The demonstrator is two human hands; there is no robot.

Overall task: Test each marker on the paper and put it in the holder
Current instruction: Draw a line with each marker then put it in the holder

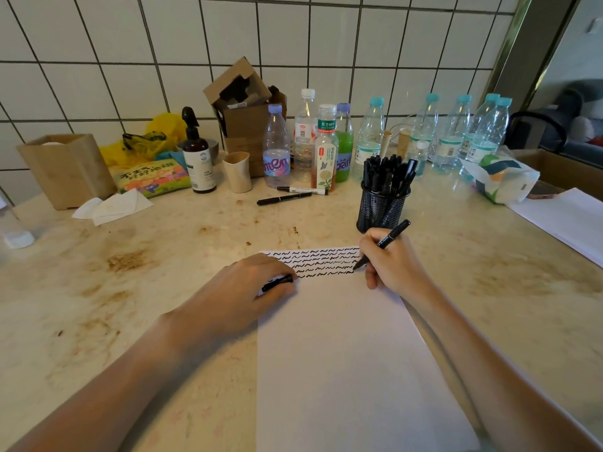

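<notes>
A white paper [339,353] lies on the counter, with several rows of black squiggles across its top. My right hand [388,262] grips a black marker [391,238] with its tip on the paper at the right end of the lowest row. My left hand [248,288] rests on the paper's left edge and holds a black marker cap [277,282] in its fingers. A black mesh holder [380,207] full of black markers stands just behind my right hand. Farther back lie a black marker [284,198] and a white-barrelled marker [303,190].
Several plastic bottles [277,148] line the back by the tiled wall, with a cardboard box [243,106], a pump bottle [197,158], a paper cup [238,171] and a wooden box [68,168]. Tissues [111,207] lie left. A tissue pack [499,181] and more paper [567,220] lie right.
</notes>
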